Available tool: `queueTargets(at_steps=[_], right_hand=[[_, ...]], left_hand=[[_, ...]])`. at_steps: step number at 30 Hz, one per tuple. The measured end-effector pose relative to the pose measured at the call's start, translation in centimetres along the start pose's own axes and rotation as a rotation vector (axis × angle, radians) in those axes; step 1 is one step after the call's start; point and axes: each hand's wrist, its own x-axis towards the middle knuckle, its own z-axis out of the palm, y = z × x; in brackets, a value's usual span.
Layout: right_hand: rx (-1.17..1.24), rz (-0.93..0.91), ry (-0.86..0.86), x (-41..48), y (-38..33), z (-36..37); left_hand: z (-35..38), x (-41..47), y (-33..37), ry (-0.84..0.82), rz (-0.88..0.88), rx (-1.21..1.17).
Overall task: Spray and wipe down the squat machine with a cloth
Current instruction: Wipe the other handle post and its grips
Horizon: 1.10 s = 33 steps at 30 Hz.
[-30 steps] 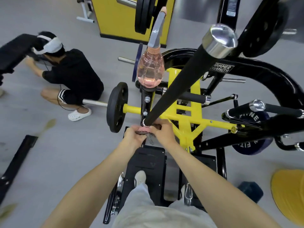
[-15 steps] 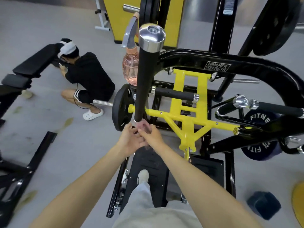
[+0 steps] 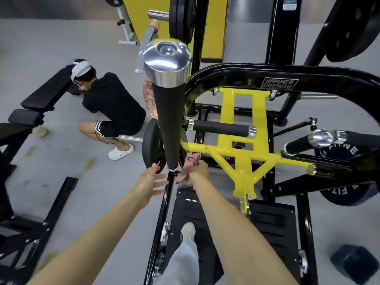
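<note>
Pink cloth point(image 3: 190, 169) in right hand point(image 3: 198, 168) (fisted)

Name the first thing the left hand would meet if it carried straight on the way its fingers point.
Probably the black weight plate: the open left hand points up and forward toward its lower edge. Depth is unclear; the handle's base sits just beside.

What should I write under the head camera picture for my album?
Right hand holds a pink cloth by the black handle of the squat machine; left hand open.
</note>
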Motion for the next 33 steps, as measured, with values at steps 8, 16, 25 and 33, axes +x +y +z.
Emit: queueTargets(at_steps=[8, 16, 25, 33], right_hand=[[0.451, 0.101, -0.106, 2.0, -0.2, 4.2], [0.254, -0.08, -0.228, 0.3, 0.3, 2.7], [0.108, -0.101, -0.309, -0.1, -0.5, 1.9], [0.491, 0.09, -0.308, -1.5, 1.0, 1.3]], left_hand=[[-0.9, 2.4, -0.6, 0.049, -0.013, 0.004], [0.0, 2.1, -0.7, 0.069, -0.041, -0.109], [2.5, 0.8, -0.3, 0.073, 0.085, -0.026], [1.3, 0.9, 0.0, 0.157, 0.087, -0.091]])
